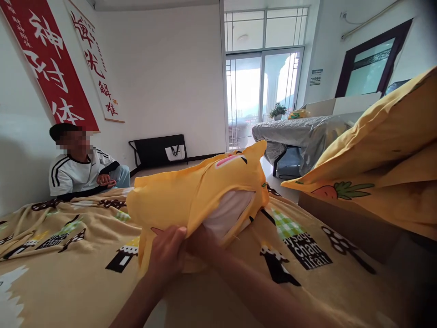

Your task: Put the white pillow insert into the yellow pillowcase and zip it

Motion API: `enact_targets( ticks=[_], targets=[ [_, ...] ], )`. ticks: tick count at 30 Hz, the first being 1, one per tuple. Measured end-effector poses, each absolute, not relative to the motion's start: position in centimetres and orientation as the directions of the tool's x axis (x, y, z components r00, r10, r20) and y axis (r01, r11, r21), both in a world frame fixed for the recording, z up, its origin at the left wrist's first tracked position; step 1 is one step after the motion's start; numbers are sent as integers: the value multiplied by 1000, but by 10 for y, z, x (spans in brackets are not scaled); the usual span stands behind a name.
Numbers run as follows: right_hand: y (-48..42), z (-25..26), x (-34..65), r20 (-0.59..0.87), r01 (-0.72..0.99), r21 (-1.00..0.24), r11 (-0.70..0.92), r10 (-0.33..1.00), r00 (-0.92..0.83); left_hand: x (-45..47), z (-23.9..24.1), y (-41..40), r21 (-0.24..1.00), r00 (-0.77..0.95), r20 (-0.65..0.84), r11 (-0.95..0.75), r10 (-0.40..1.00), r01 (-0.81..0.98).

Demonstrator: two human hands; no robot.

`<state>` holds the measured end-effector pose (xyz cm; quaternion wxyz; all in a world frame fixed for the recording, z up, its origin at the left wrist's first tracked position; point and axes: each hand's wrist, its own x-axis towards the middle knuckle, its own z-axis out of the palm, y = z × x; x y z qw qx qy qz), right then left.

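A yellow pillowcase (170, 196) with a printed cartoon pattern lies across the bed in front of me. Through its side opening shows a white pillow (232, 212), most of it covered by the fabric. My left hand (168, 250) is closed on the near edge of the pillowcase, thumb on top. Close beside it, my right hand (201, 241) reaches into the opening next to the pillow. Its fingers are hidden under the cloth, so their grip does not show.
A patterned tan blanket (78, 282) covers the bed. At the right rises another yellow fabric piece with a carrot print (385, 155), above a brown box-like side (341, 218). A person (80, 168) sits at the far left. Behind stands a plastic-covered table (300, 130).
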<state>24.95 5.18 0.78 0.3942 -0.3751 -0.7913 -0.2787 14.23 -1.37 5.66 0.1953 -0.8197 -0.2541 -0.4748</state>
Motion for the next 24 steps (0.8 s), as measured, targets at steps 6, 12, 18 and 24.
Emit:
enact_targets(
  ticks=[6, 12, 18, 24],
  targets=[
    [-5, 17, 300, 742, 612, 243, 753, 262, -617, 106, 38, 5, -227, 486, 853, -704, 189, 673],
    [-32, 11, 388, 924, 876, 109, 469, 276, -263, 120, 33, -10, -423, 574, 802, -523, 165, 740],
    [-19, -2, 380, 924, 918, 143, 370, 282, -257, 174, 73, -15, -446, 537, 807, -344, 246, 826],
    [-7, 3, 355, 906, 942, 74, 328, 373, -201, 212, 84, 0, -425, 583, 768, -470, 265, 773]
  ],
)
